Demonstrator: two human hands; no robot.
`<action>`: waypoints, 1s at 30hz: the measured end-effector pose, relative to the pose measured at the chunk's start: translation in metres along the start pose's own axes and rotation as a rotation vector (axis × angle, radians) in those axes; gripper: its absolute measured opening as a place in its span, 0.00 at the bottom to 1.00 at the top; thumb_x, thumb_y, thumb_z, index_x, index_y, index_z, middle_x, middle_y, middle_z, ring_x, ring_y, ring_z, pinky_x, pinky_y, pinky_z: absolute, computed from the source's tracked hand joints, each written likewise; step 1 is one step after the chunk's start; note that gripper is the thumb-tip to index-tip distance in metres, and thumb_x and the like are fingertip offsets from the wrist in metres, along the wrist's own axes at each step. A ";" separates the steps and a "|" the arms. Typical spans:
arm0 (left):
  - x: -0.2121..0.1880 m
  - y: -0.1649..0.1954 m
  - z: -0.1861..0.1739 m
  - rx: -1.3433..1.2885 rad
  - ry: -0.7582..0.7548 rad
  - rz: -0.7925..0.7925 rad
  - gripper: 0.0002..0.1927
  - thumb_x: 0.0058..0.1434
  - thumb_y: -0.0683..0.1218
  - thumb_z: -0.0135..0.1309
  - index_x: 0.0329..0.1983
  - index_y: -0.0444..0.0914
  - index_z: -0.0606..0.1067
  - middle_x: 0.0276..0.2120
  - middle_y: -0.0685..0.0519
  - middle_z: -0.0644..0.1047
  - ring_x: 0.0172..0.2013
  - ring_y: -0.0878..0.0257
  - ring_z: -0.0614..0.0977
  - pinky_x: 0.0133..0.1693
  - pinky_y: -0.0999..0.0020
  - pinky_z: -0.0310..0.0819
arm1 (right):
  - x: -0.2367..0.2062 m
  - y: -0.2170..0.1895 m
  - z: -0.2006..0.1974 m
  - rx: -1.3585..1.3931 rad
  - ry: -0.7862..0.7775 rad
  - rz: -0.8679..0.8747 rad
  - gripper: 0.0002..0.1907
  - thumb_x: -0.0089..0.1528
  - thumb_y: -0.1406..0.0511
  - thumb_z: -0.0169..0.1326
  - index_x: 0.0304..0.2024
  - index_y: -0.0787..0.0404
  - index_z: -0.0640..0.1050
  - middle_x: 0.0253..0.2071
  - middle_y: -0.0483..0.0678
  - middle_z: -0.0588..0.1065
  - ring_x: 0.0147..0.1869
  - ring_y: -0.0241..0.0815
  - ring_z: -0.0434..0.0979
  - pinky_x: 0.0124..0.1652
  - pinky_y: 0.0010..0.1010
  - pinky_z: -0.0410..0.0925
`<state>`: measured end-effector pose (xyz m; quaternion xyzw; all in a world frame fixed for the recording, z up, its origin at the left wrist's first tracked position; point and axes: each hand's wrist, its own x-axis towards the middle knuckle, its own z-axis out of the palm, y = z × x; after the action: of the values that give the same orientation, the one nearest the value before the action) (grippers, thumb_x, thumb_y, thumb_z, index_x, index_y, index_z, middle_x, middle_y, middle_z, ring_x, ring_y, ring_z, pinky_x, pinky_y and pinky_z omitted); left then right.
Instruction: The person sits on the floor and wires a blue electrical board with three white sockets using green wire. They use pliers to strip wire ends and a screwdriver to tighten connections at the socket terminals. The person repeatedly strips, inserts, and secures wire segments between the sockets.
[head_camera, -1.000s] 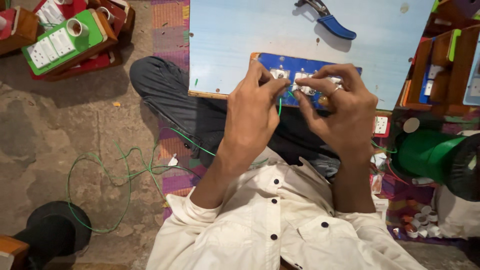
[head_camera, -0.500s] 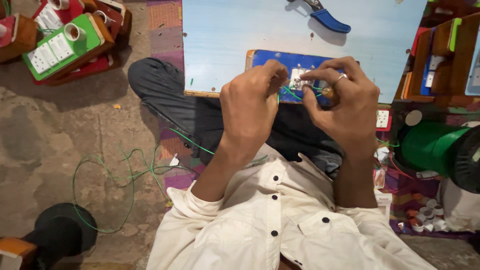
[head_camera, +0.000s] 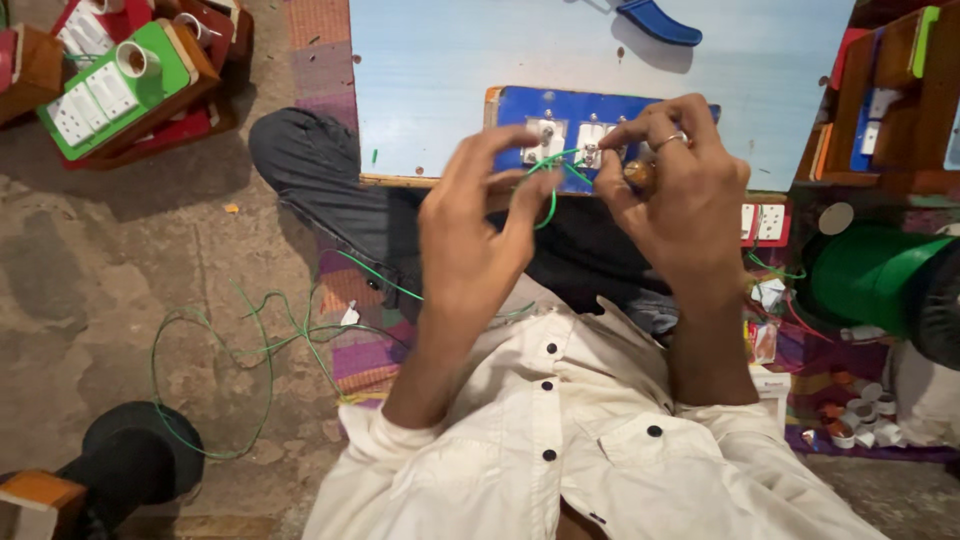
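A blue switch board (head_camera: 520, 110) with white switch backs and metal screws lies at the near edge of a pale blue work board (head_camera: 450, 70). My left hand (head_camera: 470, 230) pinches a thin green wire (head_camera: 548, 195) that runs to the screws on the blue board. My right hand (head_camera: 680, 190), a ring on one finger, presses a finger on a screw terminal and grips a small brown-handled tool against the board. Most of that tool is hidden in the palm.
A loose coil of green wire (head_camera: 220, 360) lies on the concrete floor at left. Green and red switch boxes (head_camera: 110, 90) sit top left. A blue-handled tool (head_camera: 655, 22) rests on the work board. A green wire spool (head_camera: 870, 275) and wooden boxes (head_camera: 890, 90) stand right.
The view has shifted down slightly. My left hand has opened its fingers and drawn the green wire down from the board, while my right hand stays at the terminals.
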<state>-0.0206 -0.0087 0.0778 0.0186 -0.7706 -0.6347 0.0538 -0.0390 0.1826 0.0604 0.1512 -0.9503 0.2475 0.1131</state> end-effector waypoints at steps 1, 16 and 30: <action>-0.007 0.001 -0.004 -0.016 0.017 -0.030 0.16 0.62 0.38 0.63 0.52 0.36 0.75 0.46 0.48 0.80 0.42 0.61 0.87 0.42 0.67 0.83 | 0.000 0.000 0.001 0.001 -0.005 0.020 0.06 0.65 0.67 0.63 0.43 0.60 0.80 0.48 0.48 0.73 0.45 0.45 0.82 0.42 0.36 0.77; 0.119 -0.047 0.026 0.153 -0.533 0.177 0.15 0.62 0.33 0.60 0.51 0.38 0.83 0.36 0.44 0.83 0.32 0.59 0.82 0.38 0.65 0.74 | 0.001 -0.004 0.005 -0.039 0.024 0.026 0.08 0.65 0.67 0.63 0.44 0.63 0.78 0.48 0.51 0.71 0.42 0.50 0.81 0.39 0.39 0.75; 0.122 -0.082 0.017 -0.234 -0.646 0.319 0.22 0.67 0.31 0.60 0.63 0.36 0.73 0.59 0.51 0.79 0.51 0.67 0.86 0.58 0.71 0.84 | 0.000 -0.003 0.007 0.010 0.032 0.028 0.09 0.63 0.68 0.63 0.43 0.64 0.76 0.45 0.50 0.72 0.40 0.51 0.80 0.39 0.40 0.73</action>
<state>-0.1471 -0.0203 0.0013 -0.3089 -0.6635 -0.6751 -0.0921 -0.0390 0.1765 0.0554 0.1346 -0.9491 0.2564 0.1239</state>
